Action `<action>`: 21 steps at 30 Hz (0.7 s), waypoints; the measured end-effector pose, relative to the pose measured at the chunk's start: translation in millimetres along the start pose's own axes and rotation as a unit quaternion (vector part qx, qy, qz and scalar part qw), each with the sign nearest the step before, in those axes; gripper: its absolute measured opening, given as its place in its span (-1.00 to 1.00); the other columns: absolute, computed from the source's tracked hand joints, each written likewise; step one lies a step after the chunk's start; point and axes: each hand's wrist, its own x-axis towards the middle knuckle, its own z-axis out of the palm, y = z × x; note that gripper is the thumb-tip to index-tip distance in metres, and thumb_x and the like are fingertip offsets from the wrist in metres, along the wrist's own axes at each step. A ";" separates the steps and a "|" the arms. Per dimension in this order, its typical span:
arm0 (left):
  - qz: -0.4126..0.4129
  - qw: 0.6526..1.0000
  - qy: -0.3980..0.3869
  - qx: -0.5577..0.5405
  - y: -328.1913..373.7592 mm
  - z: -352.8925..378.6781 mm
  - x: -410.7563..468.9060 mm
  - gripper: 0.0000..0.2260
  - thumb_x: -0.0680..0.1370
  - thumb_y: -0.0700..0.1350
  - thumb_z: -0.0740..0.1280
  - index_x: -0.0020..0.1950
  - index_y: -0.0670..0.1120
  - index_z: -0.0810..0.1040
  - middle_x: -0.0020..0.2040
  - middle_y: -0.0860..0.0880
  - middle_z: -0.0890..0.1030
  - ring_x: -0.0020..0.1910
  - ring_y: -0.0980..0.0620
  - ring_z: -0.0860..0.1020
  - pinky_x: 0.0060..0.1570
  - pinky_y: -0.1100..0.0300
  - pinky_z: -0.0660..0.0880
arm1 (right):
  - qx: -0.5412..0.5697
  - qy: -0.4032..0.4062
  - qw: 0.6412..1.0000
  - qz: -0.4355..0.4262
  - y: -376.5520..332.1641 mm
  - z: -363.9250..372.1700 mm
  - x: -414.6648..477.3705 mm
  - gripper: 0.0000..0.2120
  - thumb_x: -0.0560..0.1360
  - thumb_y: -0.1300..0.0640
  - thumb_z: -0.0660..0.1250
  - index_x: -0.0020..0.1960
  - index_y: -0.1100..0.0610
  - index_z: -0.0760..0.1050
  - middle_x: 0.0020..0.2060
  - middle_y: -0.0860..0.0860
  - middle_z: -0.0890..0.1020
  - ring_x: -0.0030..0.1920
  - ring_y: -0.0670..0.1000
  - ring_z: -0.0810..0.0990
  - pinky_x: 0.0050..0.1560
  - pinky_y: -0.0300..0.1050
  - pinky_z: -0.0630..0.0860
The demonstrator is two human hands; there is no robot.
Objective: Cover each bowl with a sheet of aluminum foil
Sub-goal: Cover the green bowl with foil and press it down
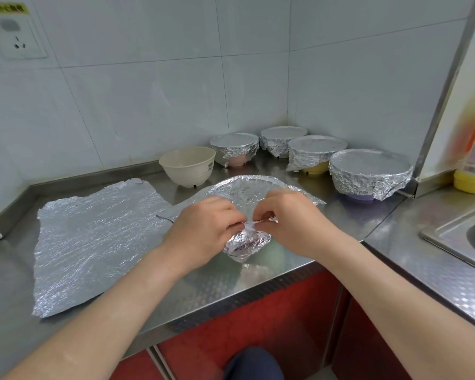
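Left hand [206, 226] and right hand [291, 223] meet over a pale green bowl [276, 255] near the front edge of the steel counter [346, 215]. Fingers and thumbs of both pinch a raised fold in the crinkled foil sheet [247, 187] draped across it. The near flap is crumpled down the bowl's side, while the far corners jut out loose. A flat spare sheet [93, 237] lies to the left. Behind stand an uncovered cream bowl [188, 165] and four foil-capped bowls [370, 171], their covers smooth on top and wrinkled round the rims.
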 end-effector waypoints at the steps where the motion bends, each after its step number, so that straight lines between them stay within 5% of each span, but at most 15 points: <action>1: 0.012 1.000 -0.001 0.014 -1.0 1.3 -0.2 -0.82 0.50 -0.01 0.31 -0.07 -0.05 0.67 -0.19 0.05 0.62 -0.16 -0.02 0.56 -0.26 0.04 0.55 | -0.018 0.001 1.000 -0.010 0.7 1.7 0.5 -0.94 0.43 0.16 0.48 -0.11 0.10 0.64 -0.21 -0.03 0.55 -0.10 0.05 0.52 -0.11 -0.06 0.41; 5: 0.042 0.998 0.008 0.048 -4.2 7.3 -1.7 -0.87 0.51 -0.10 0.34 -0.06 -0.11 0.65 -0.19 0.00 0.62 -0.18 -0.06 0.56 -0.33 0.03 0.54 | -0.052 0.002 0.998 -0.044 2.9 3.0 0.9 -0.93 0.39 0.22 0.50 -0.16 0.15 0.62 -0.27 -0.01 0.51 -0.16 0.10 0.50 -0.18 -0.13 0.29; 9: 0.023 0.999 -0.033 0.014 11.2 1.0 3.0 -0.78 0.53 0.00 0.25 -0.07 -0.06 0.65 -0.20 0.03 0.63 -0.17 -0.03 0.56 -0.28 0.04 0.55 | -0.012 -0.031 0.999 -0.031 10.0 -11.5 -0.7 -0.89 0.32 0.23 0.55 -0.22 0.11 0.64 -0.32 -0.06 0.52 -0.24 0.02 0.51 -0.21 -0.06 0.45; 15: -0.109 0.982 -0.096 -0.119 15.3 -37.1 14.8 -0.82 0.55 -0.03 0.35 -0.19 -0.03 0.67 -0.23 0.08 0.67 -0.19 0.12 0.60 -0.06 0.11 0.51 | 0.005 -0.088 0.996 0.025 24.2 -39.9 -5.0 -0.83 0.36 0.22 0.53 -0.09 0.02 0.67 -0.16 -0.15 0.62 -0.16 -0.18 0.54 -0.12 -0.45 0.39; 21: -0.175 0.958 -0.124 -0.190 2.1 -38.1 5.8 -0.91 0.49 -0.11 0.45 -0.14 0.09 0.71 -0.12 0.20 0.69 -0.04 0.27 0.60 0.12 0.20 0.47 | 0.094 -0.036 0.994 0.051 5.8 -40.0 -7.4 -0.94 0.40 0.13 0.51 -0.13 0.02 0.68 -0.21 -0.14 0.67 -0.17 -0.18 0.56 -0.18 -0.43 0.38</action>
